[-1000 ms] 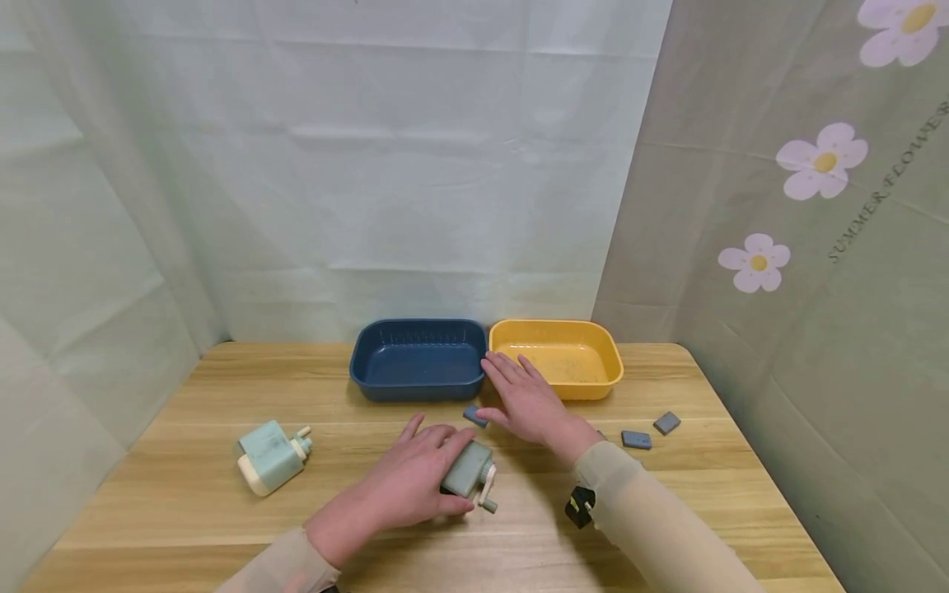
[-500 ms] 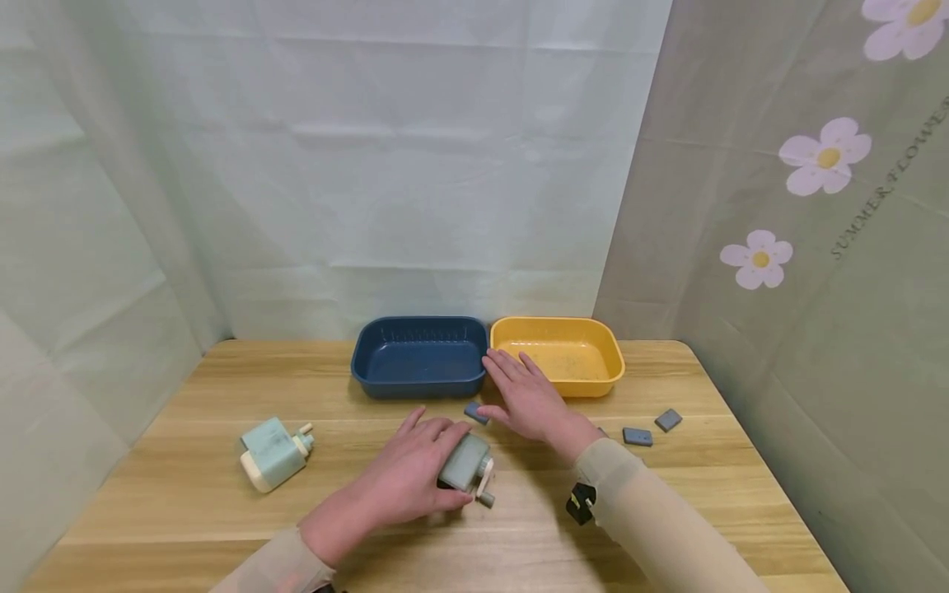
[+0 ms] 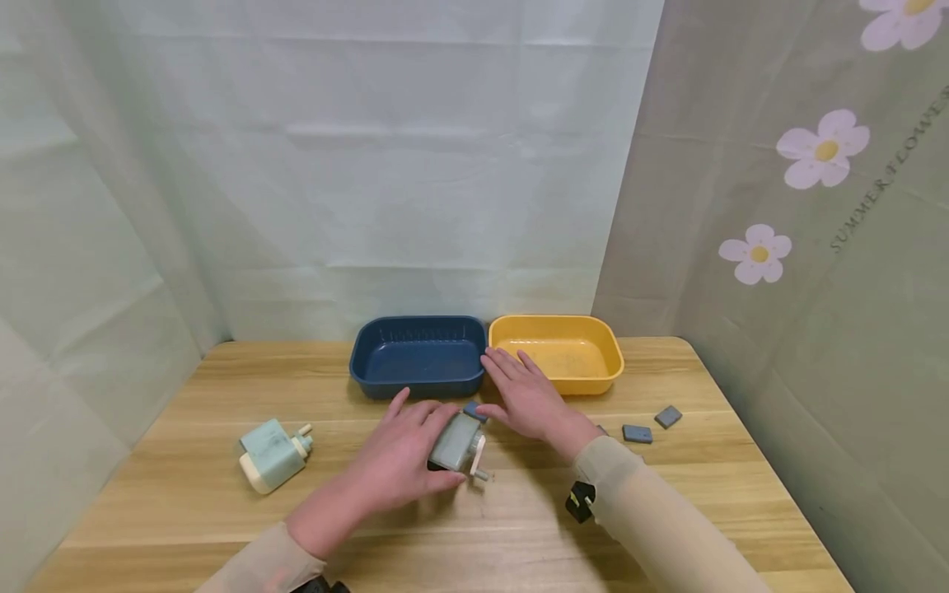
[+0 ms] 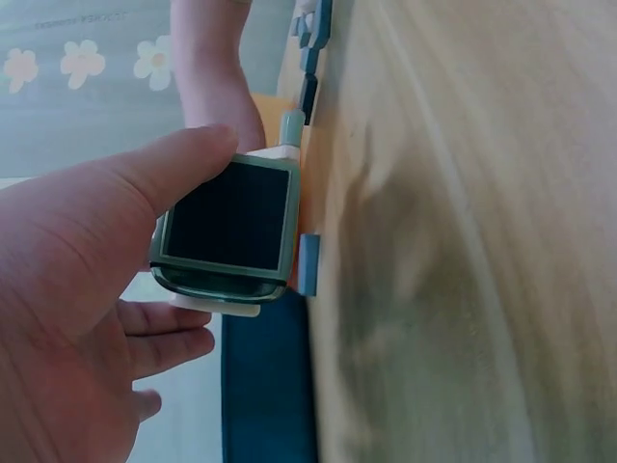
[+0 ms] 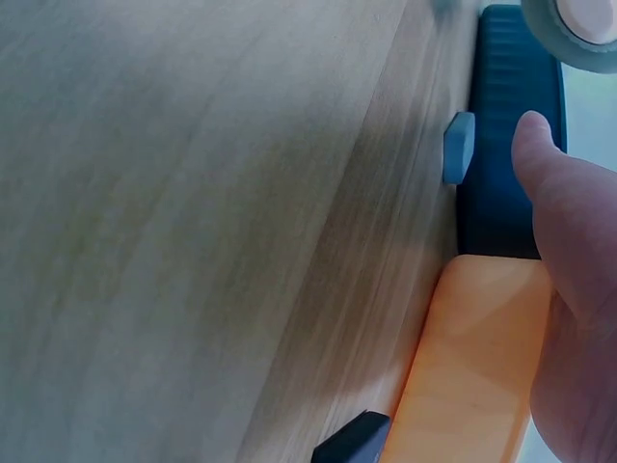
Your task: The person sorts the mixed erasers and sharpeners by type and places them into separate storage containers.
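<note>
My left hand (image 3: 400,453) grips a grey-green hand-crank pencil sharpener (image 3: 454,443) between thumb and fingers, just above the table. Its crank points to the right, and in the left wrist view a dark square end (image 4: 231,214) faces my wrist. My right hand (image 3: 528,401) reaches forward with straight fingers, holding nothing. The fingertips are at the neighbouring edges of a dark blue tray (image 3: 418,389) and a yellow tray (image 3: 589,385). Beside the right thumb lies a small blue-grey block (image 3: 473,411), partly covered by the sharpener's outline in the head view.
A second crank sharpener (image 3: 273,455), mint with cream parts, lies at the left of the wooden table (image 3: 185,511). More small blue-grey blocks (image 3: 638,434) lie right of my right forearm, one partly hidden by it. Curtains (image 3: 415,165) hang behind the trays.
My left hand has carried the sharpener a little back and to the left, closer to the small block. Dark specks show near the crank. My right hand stays almost in place.
</note>
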`<state>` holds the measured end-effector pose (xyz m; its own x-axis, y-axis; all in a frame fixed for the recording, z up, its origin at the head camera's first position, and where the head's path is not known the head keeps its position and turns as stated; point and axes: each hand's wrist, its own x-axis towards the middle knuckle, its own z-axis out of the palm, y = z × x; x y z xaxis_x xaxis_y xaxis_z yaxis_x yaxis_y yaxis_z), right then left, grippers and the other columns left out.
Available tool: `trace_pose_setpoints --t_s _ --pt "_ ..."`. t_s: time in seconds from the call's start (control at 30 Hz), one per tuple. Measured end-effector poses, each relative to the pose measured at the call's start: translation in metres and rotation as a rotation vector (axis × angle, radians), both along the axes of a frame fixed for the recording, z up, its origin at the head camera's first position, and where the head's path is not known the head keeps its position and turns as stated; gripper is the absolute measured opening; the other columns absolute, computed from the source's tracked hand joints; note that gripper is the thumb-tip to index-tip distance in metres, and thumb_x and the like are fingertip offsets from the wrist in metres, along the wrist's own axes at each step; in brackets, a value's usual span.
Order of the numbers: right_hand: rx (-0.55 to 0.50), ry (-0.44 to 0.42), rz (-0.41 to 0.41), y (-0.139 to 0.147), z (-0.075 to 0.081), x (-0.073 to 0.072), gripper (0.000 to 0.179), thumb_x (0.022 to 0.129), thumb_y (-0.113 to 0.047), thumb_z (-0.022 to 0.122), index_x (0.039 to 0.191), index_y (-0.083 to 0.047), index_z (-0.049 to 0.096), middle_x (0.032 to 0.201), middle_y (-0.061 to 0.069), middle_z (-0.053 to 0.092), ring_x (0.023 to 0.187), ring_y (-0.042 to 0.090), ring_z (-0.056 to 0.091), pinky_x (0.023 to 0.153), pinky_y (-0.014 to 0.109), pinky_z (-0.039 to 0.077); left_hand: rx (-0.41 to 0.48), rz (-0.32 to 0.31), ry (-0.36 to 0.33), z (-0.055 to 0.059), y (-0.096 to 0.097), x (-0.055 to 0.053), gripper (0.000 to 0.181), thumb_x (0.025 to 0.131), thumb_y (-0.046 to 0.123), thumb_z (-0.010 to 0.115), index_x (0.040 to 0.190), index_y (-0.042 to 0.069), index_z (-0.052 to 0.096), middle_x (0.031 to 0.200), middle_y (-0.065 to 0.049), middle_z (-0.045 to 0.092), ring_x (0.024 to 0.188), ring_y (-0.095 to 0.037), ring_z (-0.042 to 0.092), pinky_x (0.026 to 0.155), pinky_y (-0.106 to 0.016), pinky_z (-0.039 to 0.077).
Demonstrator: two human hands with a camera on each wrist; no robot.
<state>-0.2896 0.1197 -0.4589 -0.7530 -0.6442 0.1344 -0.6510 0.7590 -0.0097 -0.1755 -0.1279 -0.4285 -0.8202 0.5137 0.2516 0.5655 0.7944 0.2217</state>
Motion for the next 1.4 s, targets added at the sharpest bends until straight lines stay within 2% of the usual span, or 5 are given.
trace_pose_setpoints --t_s 0.27,0.73,0.97,1.23,1.4 --pt "-0.010 0.002 -0.006 0.000 -0.001 0.000 0.092 0.109 -0.063 0.060 0.174 -0.004 0.031 0.180 0.015 0.028 0.166 0.033 0.027 0.136 0.055 0.015 0.009 0.084 0.050 0.012 -0.004 -0.006 0.098 0.082 0.055 0.097 0.155 0.004 0.058 0.143 -0.018 0.066 0.134 -0.038 0.063 0.129 -0.070 0.024" --pt "-0.048 0.003 -0.004 0.001 -0.003 0.001 0.091 0.108 -0.061 0.063 0.173 -0.004 0.034 0.179 0.014 0.031 0.166 0.032 0.027 0.136 0.052 0.014 0.016 0.170 0.115 0.027 -0.014 -0.020 0.098 0.084 0.055 0.096 0.156 0.002 0.057 0.142 -0.021 0.066 0.134 -0.041 0.063 0.129 -0.067 0.027" --pt "-0.035 0.010 0.003 0.000 -0.004 0.000 0.091 0.108 -0.063 0.061 0.172 -0.003 0.035 0.179 0.015 0.032 0.166 0.034 0.029 0.135 0.054 0.017 0.039 0.198 0.114 0.034 -0.018 -0.031 0.097 0.086 0.052 0.095 0.158 -0.001 0.054 0.144 -0.023 0.065 0.136 -0.042 0.061 0.130 -0.066 0.025" --pt "-0.050 0.005 0.006 0.000 -0.003 0.001 0.090 0.109 -0.061 0.062 0.172 -0.002 0.035 0.179 0.016 0.031 0.166 0.033 0.028 0.135 0.055 0.018 0.048 0.216 0.119 0.036 -0.023 -0.044 0.097 0.087 0.053 0.094 0.158 -0.001 0.054 0.142 -0.025 0.065 0.134 -0.042 0.061 0.130 -0.065 0.025" --pt "-0.030 0.003 -0.004 0.000 -0.003 0.001 0.091 0.109 -0.063 0.060 0.173 -0.004 0.033 0.180 0.014 0.029 0.167 0.032 0.026 0.136 0.052 0.014 0.051 0.233 0.117 0.038 -0.023 -0.052 0.097 0.088 0.052 0.093 0.158 -0.001 0.053 0.142 -0.025 0.065 0.135 -0.043 0.060 0.131 -0.065 0.024"
